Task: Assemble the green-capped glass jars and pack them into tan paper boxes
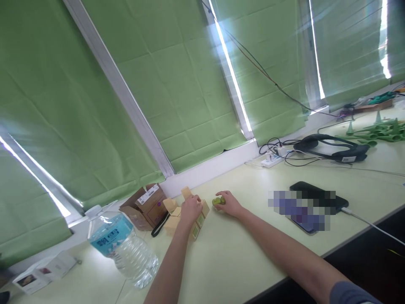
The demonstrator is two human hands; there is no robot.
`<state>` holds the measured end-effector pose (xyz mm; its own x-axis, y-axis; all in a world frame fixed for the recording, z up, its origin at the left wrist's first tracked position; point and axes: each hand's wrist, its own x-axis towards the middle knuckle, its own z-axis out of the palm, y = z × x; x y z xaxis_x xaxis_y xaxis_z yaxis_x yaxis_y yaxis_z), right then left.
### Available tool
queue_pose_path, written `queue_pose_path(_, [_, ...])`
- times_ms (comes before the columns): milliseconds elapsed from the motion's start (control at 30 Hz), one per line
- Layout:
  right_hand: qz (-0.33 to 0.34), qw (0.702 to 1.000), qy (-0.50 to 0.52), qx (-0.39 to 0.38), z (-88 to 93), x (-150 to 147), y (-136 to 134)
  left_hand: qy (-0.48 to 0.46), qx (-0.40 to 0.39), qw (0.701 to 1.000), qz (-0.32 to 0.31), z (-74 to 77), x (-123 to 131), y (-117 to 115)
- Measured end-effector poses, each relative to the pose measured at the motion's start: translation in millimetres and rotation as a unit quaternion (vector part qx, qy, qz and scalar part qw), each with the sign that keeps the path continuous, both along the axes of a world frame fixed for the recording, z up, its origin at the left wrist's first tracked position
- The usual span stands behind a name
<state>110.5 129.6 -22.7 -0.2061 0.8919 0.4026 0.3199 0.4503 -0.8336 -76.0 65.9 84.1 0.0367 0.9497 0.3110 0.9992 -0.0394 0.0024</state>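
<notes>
My left hand [190,208] lies over a group of small tan boxes [172,223], its fingers bent over one with a raised flap; what they grip is partly hidden. Green square labels show on the boxes' near sides. To the right, my right hand [229,203] is closed round small green round objects [218,201], just above or on the pale table.
A brown carton [146,207] and a large water bottle [125,249] stand left of the boxes. Two phones [319,196], a power strip [274,159], a black headset [332,148] and green cones [379,131] are on the right. White boxes [44,270] lie far left.
</notes>
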Motion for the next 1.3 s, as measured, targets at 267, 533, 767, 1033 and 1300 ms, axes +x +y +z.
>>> queue_pose_path(267, [0.038,0.999,-0.021,0.031,-3.2,1.4,2.5,0.07,-0.033,0.997,0.014,-2.2,8.8,-3.5])
queue_pose_path(533, [0.031,0.999,0.003,-0.006,5.0,3.0,-5.8,0.059,-0.018,0.997,0.055,12.9,-1.0,12.1])
queue_pose_path(767, [0.008,0.995,0.074,-0.068,16.0,9.4,-7.5,0.034,0.023,0.988,0.151,39.1,-86.8,23.6])
queue_pose_path(1033, [0.035,0.997,0.009,-0.075,11.1,8.5,-5.1,0.02,0.007,0.986,0.163,23.3,-139.3,24.9])
queue_pose_path(1300, [0.027,0.996,0.036,-0.079,6.5,10.4,1.0,-0.047,0.107,0.979,0.165,35.4,-119.0,-1.5])
